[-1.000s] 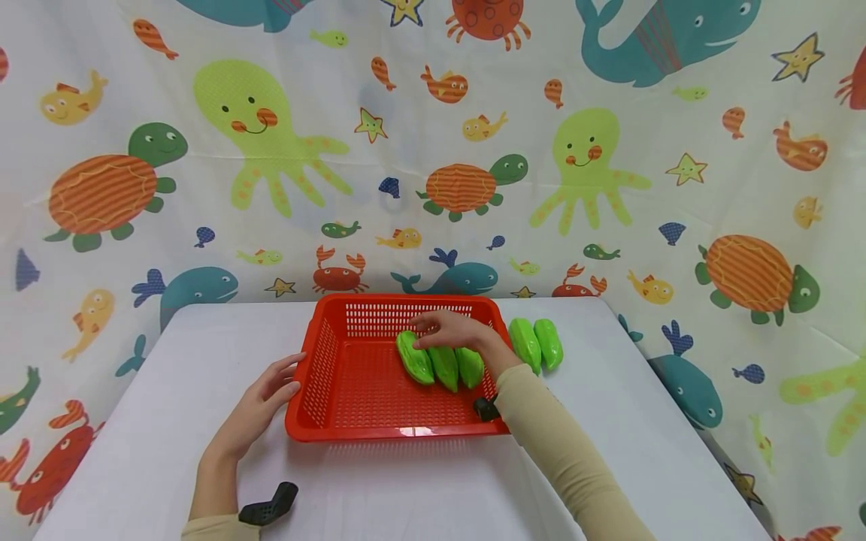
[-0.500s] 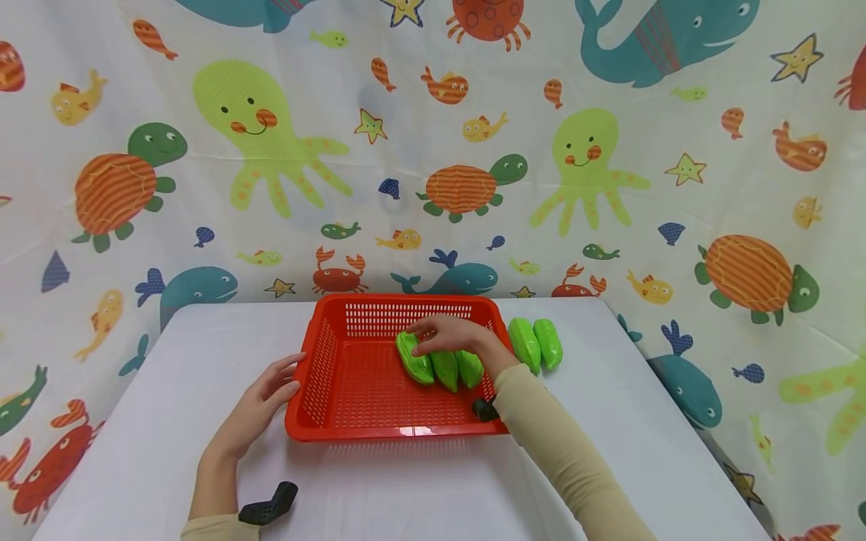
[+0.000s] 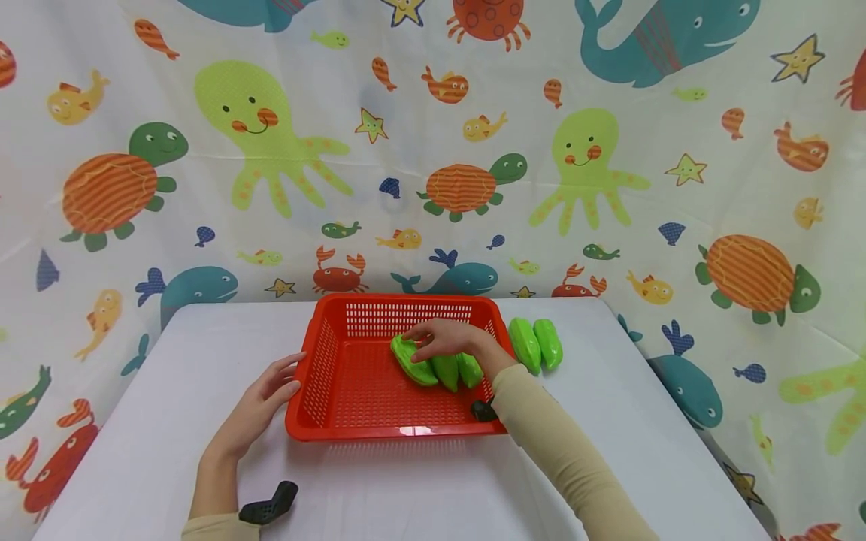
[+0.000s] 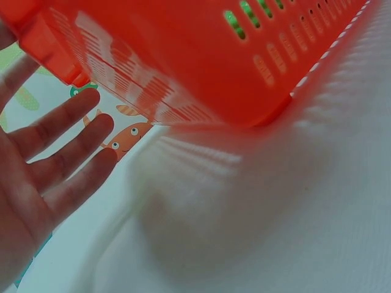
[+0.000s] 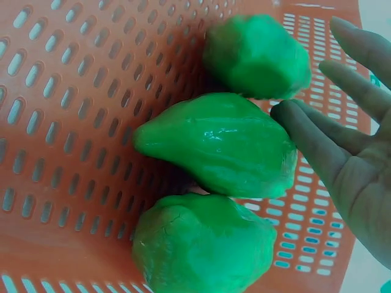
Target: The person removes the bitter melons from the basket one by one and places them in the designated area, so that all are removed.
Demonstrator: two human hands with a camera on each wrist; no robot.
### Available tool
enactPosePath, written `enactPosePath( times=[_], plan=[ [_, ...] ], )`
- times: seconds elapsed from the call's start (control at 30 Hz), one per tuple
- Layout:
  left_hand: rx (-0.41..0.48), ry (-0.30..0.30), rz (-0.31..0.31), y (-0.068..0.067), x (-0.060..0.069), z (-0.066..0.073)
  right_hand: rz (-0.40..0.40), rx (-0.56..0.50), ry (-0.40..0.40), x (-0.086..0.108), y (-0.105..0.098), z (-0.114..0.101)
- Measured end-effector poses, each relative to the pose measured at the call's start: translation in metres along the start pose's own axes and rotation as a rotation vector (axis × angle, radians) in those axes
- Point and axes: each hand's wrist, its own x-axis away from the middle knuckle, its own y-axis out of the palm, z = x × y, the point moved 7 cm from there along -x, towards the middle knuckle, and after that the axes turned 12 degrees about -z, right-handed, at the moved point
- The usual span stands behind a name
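Note:
A red plastic basket (image 3: pixel 365 434) holds three glossy green ridged vegetables, of a kind I cannot tell. My right hand (image 3: pixel 443 336) is over the leftmost green vegetable (image 3: pixel 413 366), hiding its upper right part. Beside that one lie a middle green vegetable (image 3: pixel 444 371) and a right one (image 3: pixel 470 369). In the right wrist view, my right hand (image 5: pixel 363 137) has mostly straight fingers, with the thumb tip at the blunt end of a green vegetable (image 5: pixel 223 146). My left hand (image 3: pixel 264 394) rests its fingertips at the basket's left rim; its fingers look straight in the left wrist view.
Outside the basket's right side, two more green vegetables (image 3: pixel 525 345) lie next to each other on the white table (image 3: pixel 609 406). A printed cloth (image 3: pixel 406 150) with sea animals hangs behind. Each wrist wears a black device (image 3: pixel 269 505).
My right hand has lowered slightly onto the leftmost green vegetable, which has turned and shifted a little left. My left hand and the basket stay put.

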Motion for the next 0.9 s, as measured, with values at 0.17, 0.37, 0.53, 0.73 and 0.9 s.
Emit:
enactPosePath(
  times=[0.17, 0.37, 0.53, 0.73, 0.9],
  plan=[
    [0.001, 0.001, 0.002, 0.0004, 0.0004, 0.0008, -0.001, 0.004, 0.004, -0.0009, 0.0013, 0.0006],
    [0.0, 0.007, 0.003, 0.0009, 0.0012, 0.0004, 0.003, 0.052, 0.015, -0.0039, 0.0033, 0.0002],
    [-0.003, 0.011, 0.004, 0.0012, 0.0015, 0.0006, -0.009, 0.09, 0.015, -0.006, 0.0048, -0.0011],
    [-0.006, 0.014, 0.006, 0.0013, 0.0012, 0.0012, -0.017, 0.166, 0.008, -0.0075, 0.0051, -0.0046],
    [-0.006, 0.013, 0.006, 0.0012, 0.0013, 0.0008, -0.023, 0.174, 0.02, -0.0091, 0.006, -0.0063]
  ],
)
